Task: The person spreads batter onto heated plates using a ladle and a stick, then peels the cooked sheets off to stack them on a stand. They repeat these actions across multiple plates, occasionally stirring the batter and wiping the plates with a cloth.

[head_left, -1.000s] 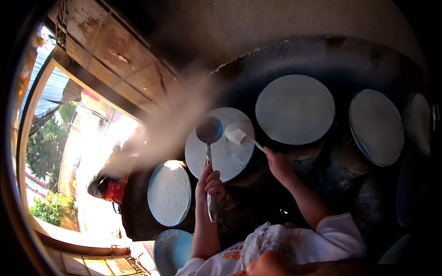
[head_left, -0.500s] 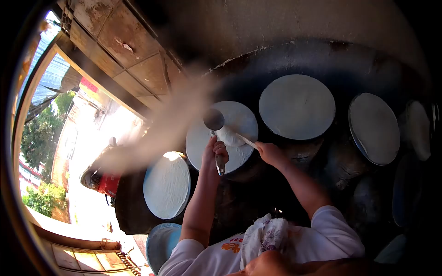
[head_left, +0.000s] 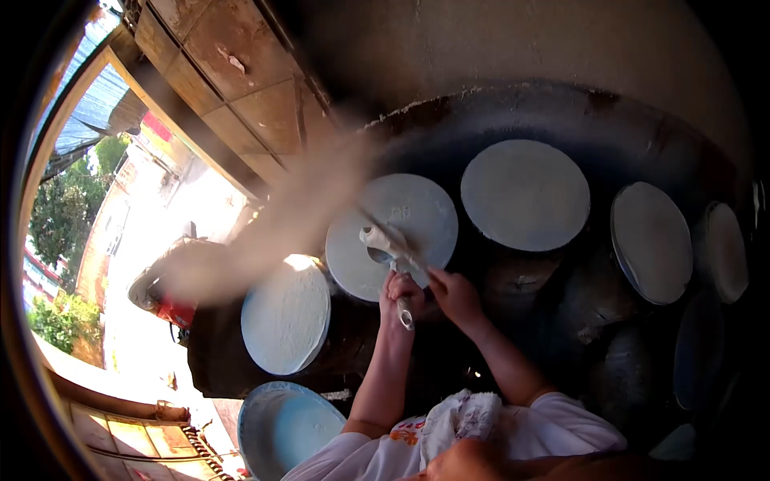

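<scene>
Over the near-middle round griddle [head_left: 421, 200], which is coated with a pale layer, both my hands work close together. My left hand [head_left: 401, 289] is closed round the handle of a ladle [head_left: 381, 255], whose bowl lies low over the plate. My right hand [head_left: 455, 298] grips a spreader [head_left: 409, 251], a long-handled tool with a white-smeared flat head, slanting up to the left. It crosses just above the ladle bowl, overlapping it in this view.
Other round griddles with white coating stand to the left [head_left: 285, 317], back right [head_left: 525, 195] and far right [head_left: 651, 242]. A blue basin [head_left: 255, 425] is at lower left. Steam drifts at left, and a dark curved wall [head_left: 609, 112] rises behind.
The ladle has come down and toward me with my left hand. My right hand has moved left and slightly nearer, bringing the spreader across the ladle. The view has shifted slightly.
</scene>
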The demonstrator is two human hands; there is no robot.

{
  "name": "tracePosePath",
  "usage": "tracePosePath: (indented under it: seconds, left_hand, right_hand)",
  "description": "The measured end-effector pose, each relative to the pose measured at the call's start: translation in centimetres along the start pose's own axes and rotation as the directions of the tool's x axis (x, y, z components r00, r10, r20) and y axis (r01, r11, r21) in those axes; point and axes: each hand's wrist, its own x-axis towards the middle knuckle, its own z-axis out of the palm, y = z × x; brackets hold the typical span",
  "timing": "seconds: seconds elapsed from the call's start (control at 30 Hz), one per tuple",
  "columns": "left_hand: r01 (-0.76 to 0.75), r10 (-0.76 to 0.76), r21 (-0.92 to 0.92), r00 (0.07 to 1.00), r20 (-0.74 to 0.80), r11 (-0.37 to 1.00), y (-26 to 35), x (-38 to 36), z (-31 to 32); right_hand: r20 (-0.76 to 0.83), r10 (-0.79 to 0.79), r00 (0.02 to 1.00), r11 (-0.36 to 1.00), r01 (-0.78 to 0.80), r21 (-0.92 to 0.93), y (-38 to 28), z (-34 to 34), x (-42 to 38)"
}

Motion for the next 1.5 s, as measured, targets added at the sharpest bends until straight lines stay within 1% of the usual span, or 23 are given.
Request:
tracePosePath:
  seconds: [0.07,0.17,0.2,0.3,0.33,0.43,0.53,0.6,0.67,0.8,0.87,0.93,0.97,1.0,1.07,1.13,1.2,1.23,1.3,1.33,1.4,1.47,1.5]
  left_hand:
    - [-0.007,0.005,-0.141,1.0,-0.016,0.99,-1.7,-2.5,3.1]
    - [0.061,-0.051,-0.059,0.985,0.165,0.996,-3.4,-6.7,6.1]
    - [0.084,-0.081,-0.004,0.976,0.201,0.996,-3.8,-8.1,7.3]
    - [-0.078,-0.022,0.378,0.967,0.255,0.922,-4.1,-8.7,9.1]
    - [-0.121,0.006,0.47,0.971,0.238,0.874,-2.7,-8.2,9.8]
    - [-0.131,0.086,0.23,0.976,0.198,0.964,-0.2,-8.2,12.9]
    - [-0.176,0.138,0.185,0.97,0.202,0.967,1.4,-9.3,12.5]
    - [-0.222,0.193,0.137,0.962,0.195,0.965,0.2,-10.4,12.1]
    - [-0.188,0.151,0.161,0.965,0.216,0.969,-0.4,-11.1,12.1]
    - [-0.131,0.073,0.243,0.969,0.235,0.961,-2.3,-12.5,12.4]
    - [-0.075,0.005,0.313,0.976,0.219,0.947,-2.4,-12.3,12.2]
    - [-0.041,-0.055,0.479,0.981,0.185,0.877,-4.2,-12.4,10.7]
    - [-0.073,-0.092,0.654,0.973,0.214,0.753,-4.7,-12.4,9.3]
    - [-0.014,-0.209,0.773,0.96,0.189,0.634,-5.7,-13.0,7.9]
    - [0.266,-0.391,0.7,0.92,0.02,0.663,-12.6,-12.9,6.3]
    - [0.456,-0.526,0.603,0.847,-0.069,0.655,-20.1,-15.7,4.9]
    - [0.637,-0.652,0.487,0.739,-0.169,0.597,-25.6,-16.8,2.7]
    - [0.73,-0.712,0.414,0.663,-0.231,0.544,-28.0,-16.6,1.5]
    - [0.955,-0.889,0.089,0.295,-0.351,0.282,-35.4,-13.3,-4.4]
    - [0.989,-0.945,-0.119,0.045,-0.325,0.089,-39.1,-10.8,-9.0]
    - [0.967,-0.938,-0.254,-0.099,-0.332,-0.013,-45.0,-8.5,-17.1]
    - [0.926,-0.902,-0.378,-0.172,-0.397,-0.011,-50.9,-7.8,-24.9]
    - [0.908,-0.875,-0.419,-0.223,-0.429,-0.026,-53.2,-7.2,-28.3]
  right_hand:
    - [-0.158,0.049,0.986,0.991,-0.029,0.129,2.8,-0.4,1.8]
    - [0.222,0.129,0.966,0.989,-0.142,0.041,4.7,-2.5,-0.2]
    - [0.246,-0.103,0.964,0.986,0.066,0.155,6.4,-1.3,-2.5]
    - [0.477,0.095,0.874,0.986,-0.148,0.075,1.1,-4.4,-2.3]
    - [0.524,0.243,0.816,0.896,-0.395,0.2,1.0,-4.7,-0.5]
    - [0.513,0.214,0.831,0.91,-0.36,0.204,4.6,-3.8,4.5]
    - [0.356,-0.19,0.915,0.981,0.187,0.045,7.0,-3.0,5.6]
    - [0.371,-0.041,0.928,0.927,0.174,-0.333,1.2,-5.2,4.6]
    - [0.385,-0.037,0.922,0.873,0.218,-0.437,0.7,-4.6,3.9]
    - [0.459,-0.035,0.888,0.963,0.154,-0.223,-0.8,-4.3,1.7]
    - [0.327,-0.002,0.945,0.998,0.021,-0.054,-0.5,-2.9,1.7]
    - [0.073,-0.085,0.994,0.975,0.098,-0.197,-0.5,-1.6,0.7]
    - [0.075,-0.108,0.991,0.982,0.118,-0.147,-0.7,-0.2,-1.6]
    - [0.119,-0.121,0.986,0.99,0.129,-0.058,-0.9,0.5,-4.7]
    - [0.249,-0.106,0.963,0.992,0.083,0.099,-0.5,-0.7,-12.5]
    - [0.291,-0.019,0.957,0.994,-0.013,0.108,1.2,-5.9,-20.2]
    - [0.019,0.283,0.959,0.948,-0.282,0.149,0.1,-13.1,-28.9]
    - [-0.209,0.413,0.886,0.911,-0.402,0.094,0.4,-17.6,-33.0]
    - [-0.62,0.508,0.598,0.782,-0.622,0.04,0.6,-26.2,-40.9]
    - [-0.627,0.692,0.357,0.696,-0.562,0.448,-2.5,-30.4,-43.5]
    - [-0.852,0.501,0.152,0.814,-0.416,0.405,-0.1,-35.6,-48.2]
    - [-0.86,0.505,-0.072,0.794,-0.354,0.495,2.4,-39.9,-51.6]
    - [-0.847,0.527,-0.072,0.813,-0.246,0.527,3.9,-41.5,-52.3]
